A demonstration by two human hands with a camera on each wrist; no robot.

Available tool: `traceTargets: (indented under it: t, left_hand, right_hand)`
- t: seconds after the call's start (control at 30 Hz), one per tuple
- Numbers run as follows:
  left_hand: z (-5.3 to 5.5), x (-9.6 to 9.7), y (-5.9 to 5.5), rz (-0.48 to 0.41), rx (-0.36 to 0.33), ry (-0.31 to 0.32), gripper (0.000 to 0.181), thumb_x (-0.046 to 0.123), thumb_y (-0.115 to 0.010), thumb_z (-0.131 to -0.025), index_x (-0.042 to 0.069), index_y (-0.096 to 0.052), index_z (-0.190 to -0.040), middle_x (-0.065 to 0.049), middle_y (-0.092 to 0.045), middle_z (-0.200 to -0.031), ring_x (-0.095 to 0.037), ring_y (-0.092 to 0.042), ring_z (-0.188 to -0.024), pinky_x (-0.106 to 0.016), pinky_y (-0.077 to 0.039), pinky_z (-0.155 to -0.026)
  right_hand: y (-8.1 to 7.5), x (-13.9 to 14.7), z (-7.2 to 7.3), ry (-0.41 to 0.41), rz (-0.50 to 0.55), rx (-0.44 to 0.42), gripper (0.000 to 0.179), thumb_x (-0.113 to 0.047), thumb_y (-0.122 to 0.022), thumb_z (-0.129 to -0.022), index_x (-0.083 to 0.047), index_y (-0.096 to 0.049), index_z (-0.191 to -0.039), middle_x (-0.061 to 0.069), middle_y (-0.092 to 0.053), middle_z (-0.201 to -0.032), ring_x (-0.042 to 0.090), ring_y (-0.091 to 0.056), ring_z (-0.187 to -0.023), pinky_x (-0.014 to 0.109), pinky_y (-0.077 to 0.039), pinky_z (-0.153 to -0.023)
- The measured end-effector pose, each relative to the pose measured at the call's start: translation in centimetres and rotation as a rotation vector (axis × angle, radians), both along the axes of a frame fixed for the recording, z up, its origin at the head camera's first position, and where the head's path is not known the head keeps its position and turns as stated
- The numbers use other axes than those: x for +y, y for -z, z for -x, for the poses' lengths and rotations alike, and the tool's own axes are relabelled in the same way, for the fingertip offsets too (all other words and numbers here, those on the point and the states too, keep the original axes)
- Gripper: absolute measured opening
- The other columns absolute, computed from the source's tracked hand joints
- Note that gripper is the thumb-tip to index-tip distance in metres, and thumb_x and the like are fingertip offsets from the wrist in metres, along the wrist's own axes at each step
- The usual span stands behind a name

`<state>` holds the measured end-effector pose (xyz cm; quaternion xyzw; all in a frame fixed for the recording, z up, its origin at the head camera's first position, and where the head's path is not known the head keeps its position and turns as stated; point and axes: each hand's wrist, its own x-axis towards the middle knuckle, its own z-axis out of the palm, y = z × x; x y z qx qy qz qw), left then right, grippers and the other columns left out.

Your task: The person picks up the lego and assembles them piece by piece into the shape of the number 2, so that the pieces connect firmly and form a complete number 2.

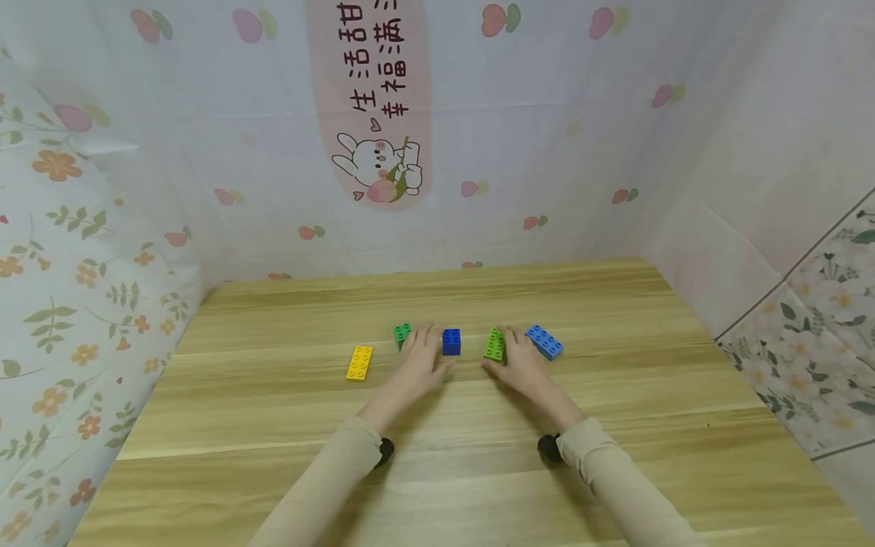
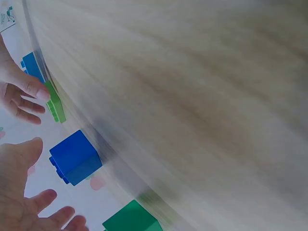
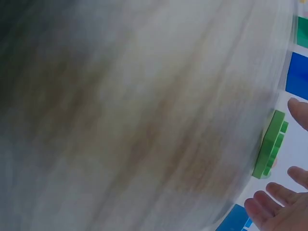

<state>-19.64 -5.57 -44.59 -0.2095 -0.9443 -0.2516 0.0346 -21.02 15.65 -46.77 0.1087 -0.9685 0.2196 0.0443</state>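
Observation:
My left hand (image 1: 418,358), fingers spread, hovers between a dark blue block (image 1: 451,342) and a green block (image 1: 402,334), which it partly hides. In the left wrist view the dark blue block (image 2: 76,158) lies just beyond the thumb and fingers, with a gap between. Beside a flat lime green brick (image 1: 494,345) is my right hand (image 1: 522,365). Its thumb and fingers stand apart around the lime brick (image 3: 270,144) in the right wrist view; whether they touch it is hard to tell. To the right of that hand lies a lighter blue brick (image 1: 544,342).
A flat yellow brick (image 1: 359,363) lies left of the left hand on the wooden table (image 1: 451,471). Patterned cloth (image 1: 519,152) hangs behind the table and along both sides. Each wrist carries a small black device.

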Motion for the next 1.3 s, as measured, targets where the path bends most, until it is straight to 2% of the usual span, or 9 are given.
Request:
traceTargets:
  t: [0.13, 0.23, 0.4, 0.5, 0.77, 0.97, 1.1, 1.3]
  left_hand:
    - [0.6, 0.4, 0.0, -0.010, -0.038, 0.028, 0.063, 0.025, -0.061, -0.088, -0.001, -0.032, -0.137, -0.024, -0.031, -0.142, -0.038, -0.032, -0.129, -0.048, -0.033, -0.105]
    - [1.1, 0.7, 0.0, -0.005, -0.093, 0.035, 0.064, 0.022, -0.061, -0.088, -0.001, -0.029, -0.138, -0.022, -0.032, -0.142, -0.035, -0.033, -0.128, -0.045, -0.037, -0.103]
    - [1.9, 1.2, 0.2, -0.028, -0.206, 0.002, 0.064, 0.017, -0.060, -0.088, 0.000, -0.026, -0.139, -0.021, -0.034, -0.140, -0.035, -0.032, -0.128, -0.044, -0.037, -0.103]
    - [2.3, 1.4, 0.3, -0.041, -0.235, -0.018, 0.063, 0.014, -0.061, -0.087, -0.001, -0.028, -0.138, -0.022, -0.036, -0.138, -0.037, -0.035, -0.127, -0.045, -0.035, -0.104]
    - [3.3, 1.7, 0.0, -0.044, -0.282, -0.046, 0.055, 0.012, -0.064, -0.085, -0.004, -0.037, -0.131, -0.023, -0.047, -0.128, -0.034, -0.048, -0.118, -0.043, -0.042, -0.099]
    - [3.6, 1.6, 0.2, -0.023, -0.278, -0.025, 0.046, 0.010, -0.063, -0.085, -0.004, -0.042, -0.124, -0.022, -0.051, -0.123, -0.033, -0.052, -0.115, -0.041, -0.044, -0.097]
    - [3.7, 1.6, 0.4, -0.025, -0.268, -0.011, 0.046, 0.010, -0.063, -0.085, -0.005, -0.043, -0.123, -0.022, -0.052, -0.123, -0.033, -0.053, -0.114, -0.040, -0.045, -0.096]
    - [3.9, 1.6, 0.6, -0.036, -0.281, -0.006, 0.049, 0.010, -0.064, -0.084, -0.006, -0.043, -0.125, -0.023, -0.052, -0.124, -0.033, -0.053, -0.115, -0.039, -0.045, -0.097]
  right_hand:
    - [0.0, 0.1, 0.1, 0.020, 0.016, -0.031, 0.072, -0.032, -0.070, -0.080, 0.001, -0.037, -0.135, 0.026, -0.042, -0.132, 0.041, -0.047, -0.115, 0.050, -0.043, -0.092]
    - [0.1, 0.1, 0.3, 0.045, 0.027, -0.078, 0.073, -0.032, -0.069, -0.080, 0.001, -0.035, -0.135, 0.026, -0.041, -0.132, 0.041, -0.046, -0.116, 0.050, -0.043, -0.093]
    - [0.4, -0.2, 0.5, 0.095, 0.043, -0.139, 0.080, -0.034, -0.070, -0.079, 0.006, -0.031, -0.136, 0.027, -0.042, -0.131, 0.041, -0.045, -0.117, 0.049, -0.042, -0.094]
    - [0.4, -0.5, 0.5, 0.123, 0.016, -0.149, 0.082, -0.038, -0.069, -0.079, 0.009, -0.032, -0.134, 0.028, -0.044, -0.129, 0.040, -0.046, -0.115, 0.048, -0.044, -0.093]
    - [-0.7, -1.4, 0.4, 0.191, -0.053, -0.205, 0.080, -0.049, -0.065, -0.079, 0.015, -0.042, -0.122, 0.029, -0.046, -0.115, 0.037, -0.047, -0.102, 0.044, -0.046, -0.081]
    - [-1.2, -1.8, 0.5, 0.222, -0.078, -0.284, 0.084, -0.053, -0.061, -0.081, 0.019, -0.042, -0.119, 0.032, -0.046, -0.113, 0.033, -0.046, -0.091, 0.040, -0.045, -0.070]
    - [-1.6, -1.9, 0.6, 0.259, -0.059, -0.346, 0.086, -0.055, -0.059, -0.081, 0.019, -0.041, -0.120, 0.030, -0.047, -0.110, 0.028, -0.046, -0.082, 0.036, -0.044, -0.065]
    - [-1.9, -2.1, 0.5, 0.276, -0.049, -0.342, 0.082, -0.057, -0.056, -0.082, 0.019, -0.046, -0.112, 0.028, -0.050, -0.103, 0.027, -0.045, -0.078, 0.034, -0.042, -0.061]
